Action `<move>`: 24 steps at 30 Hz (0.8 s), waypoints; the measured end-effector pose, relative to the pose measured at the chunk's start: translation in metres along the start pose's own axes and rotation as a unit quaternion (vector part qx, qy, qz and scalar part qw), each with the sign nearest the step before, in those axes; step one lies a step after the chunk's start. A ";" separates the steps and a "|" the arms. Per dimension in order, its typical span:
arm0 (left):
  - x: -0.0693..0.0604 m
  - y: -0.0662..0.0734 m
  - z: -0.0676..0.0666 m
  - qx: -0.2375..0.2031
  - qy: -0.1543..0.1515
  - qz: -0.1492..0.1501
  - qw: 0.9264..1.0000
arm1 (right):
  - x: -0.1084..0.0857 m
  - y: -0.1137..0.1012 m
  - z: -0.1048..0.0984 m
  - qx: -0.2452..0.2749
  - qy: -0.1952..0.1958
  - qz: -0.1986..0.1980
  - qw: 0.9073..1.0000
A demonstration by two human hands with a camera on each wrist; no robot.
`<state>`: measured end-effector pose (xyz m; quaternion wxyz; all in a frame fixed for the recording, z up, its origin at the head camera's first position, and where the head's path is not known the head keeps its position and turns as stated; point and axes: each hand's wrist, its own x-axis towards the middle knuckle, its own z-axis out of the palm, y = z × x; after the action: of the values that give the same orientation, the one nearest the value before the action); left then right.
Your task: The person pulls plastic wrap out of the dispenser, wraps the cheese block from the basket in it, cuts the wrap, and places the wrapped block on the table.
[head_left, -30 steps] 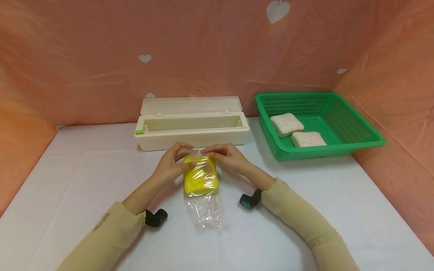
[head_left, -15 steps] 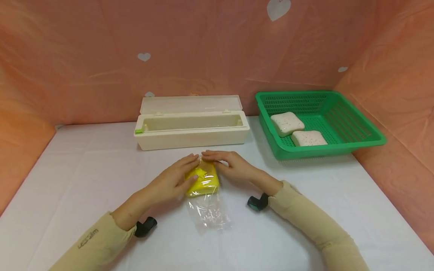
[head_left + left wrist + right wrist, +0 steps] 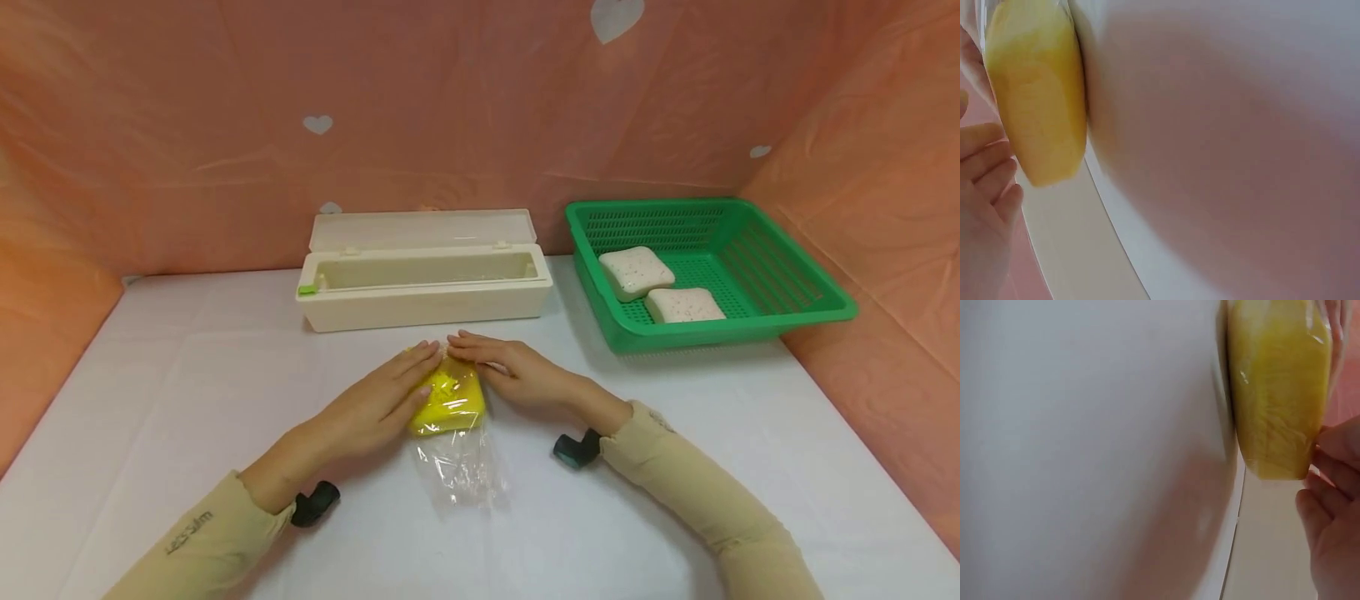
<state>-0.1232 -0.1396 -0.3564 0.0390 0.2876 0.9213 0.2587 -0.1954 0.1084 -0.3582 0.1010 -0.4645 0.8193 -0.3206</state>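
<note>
A yellow square block with a raised shape on top lies on the table, covered in clear plastic film. Loose film spreads from its near edge. My left hand rests on the block's left side and far edge, fingers extended. From the right, my right hand lays its fingers over the far right corner. Both wrist views show the block's sides, yellow block and yellow block, with the fingers at its upper surface. Part of the block's top is hidden under the hands.
Behind the hands stands a long cream film dispenser box with its lid raised and a green slider at its left end. At the back right, a green basket holds two speckled white blocks. White cloth covers the table.
Both hands went from handling the film at the block's far edge to lying over its top. The forearms shifted outward and toward me. The block stayed nearly in place.
</note>
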 end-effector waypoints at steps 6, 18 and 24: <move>-0.009 -0.003 -0.003 0.016 0.001 0.021 1.000 | -0.010 -0.003 -0.002 0.008 -0.024 -0.014 1.000; -0.008 -0.004 0.006 0.016 -0.001 0.019 1.000 | -0.011 -0.003 0.005 -0.059 -0.086 -0.017 0.994; -0.003 -0.002 0.008 0.003 0.010 -0.007 1.000 | -0.006 -0.003 0.006 -0.054 -0.078 0.007 0.995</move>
<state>-0.1200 -0.1392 -0.3642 0.0308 0.2783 0.9246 0.2584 -0.1872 0.1097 -0.3623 0.1420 -0.4869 0.8284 -0.2378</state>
